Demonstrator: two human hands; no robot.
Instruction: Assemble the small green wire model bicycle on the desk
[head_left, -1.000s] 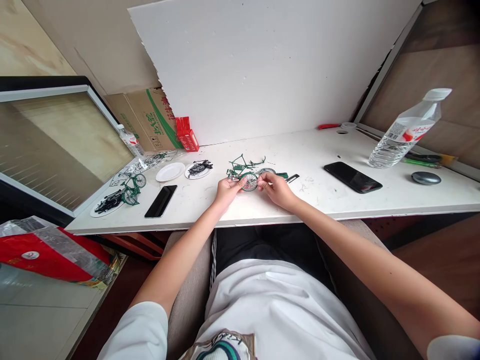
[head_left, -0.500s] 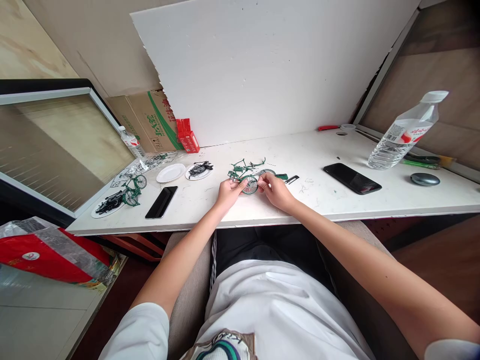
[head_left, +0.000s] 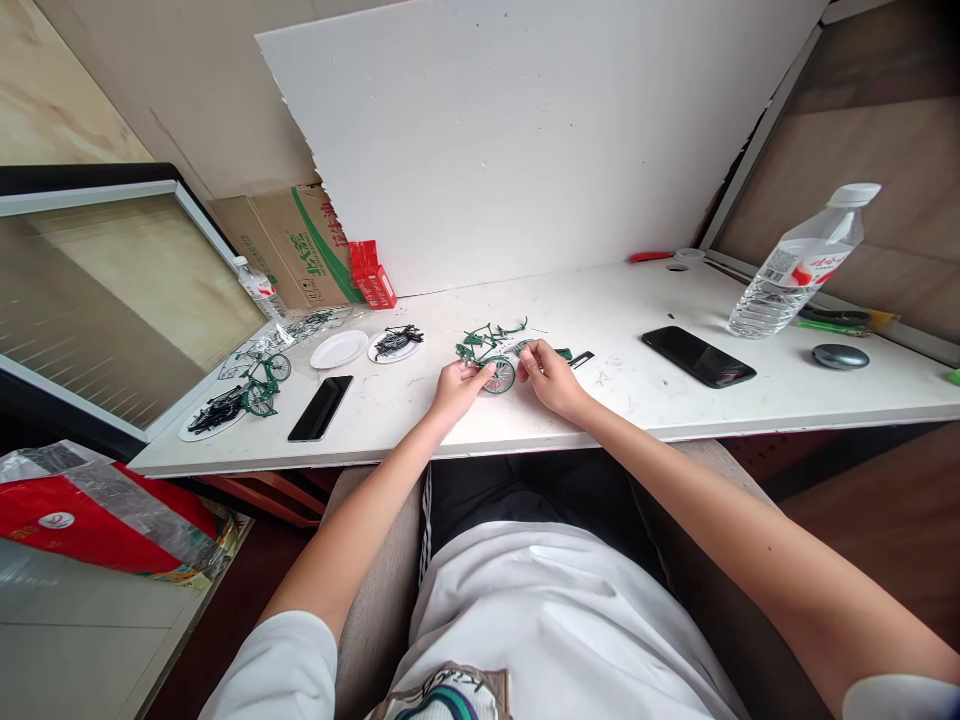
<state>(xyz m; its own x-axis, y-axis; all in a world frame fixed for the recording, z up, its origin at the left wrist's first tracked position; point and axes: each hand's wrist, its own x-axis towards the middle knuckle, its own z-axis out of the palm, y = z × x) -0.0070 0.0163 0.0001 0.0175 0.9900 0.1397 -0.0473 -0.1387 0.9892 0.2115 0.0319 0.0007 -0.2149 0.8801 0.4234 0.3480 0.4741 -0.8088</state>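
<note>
My left hand (head_left: 459,390) pinches a small spoked toy bicycle wheel (head_left: 499,376) between thumb and fingers, holding it upright just above the white tabletop. The wheel overlaps a green miniature bicycle frame (head_left: 480,343); whether the two are joined I cannot tell. Just right of the wheel is my right hand (head_left: 553,380), its thumb and fingers drawn together in a pinch. Anything between those fingertips is too small or hidden to name. Behind the right hand, a second wheel is partly covered, and a flat black part (head_left: 582,359) lies beside it.
Two paper plates, one bare (head_left: 339,349) and one with black parts (head_left: 397,343), sit left of centre. Farther left stands a green model bicycle (head_left: 261,384). Phones lie on both sides (head_left: 321,408) (head_left: 697,356). A water bottle (head_left: 799,270) and a grey oval object (head_left: 841,357) are at right.
My right fingertips have come slightly away from the wheel's right edge. My left hand keeps its pinch on the wheel. The whole view has shifted a little.
</note>
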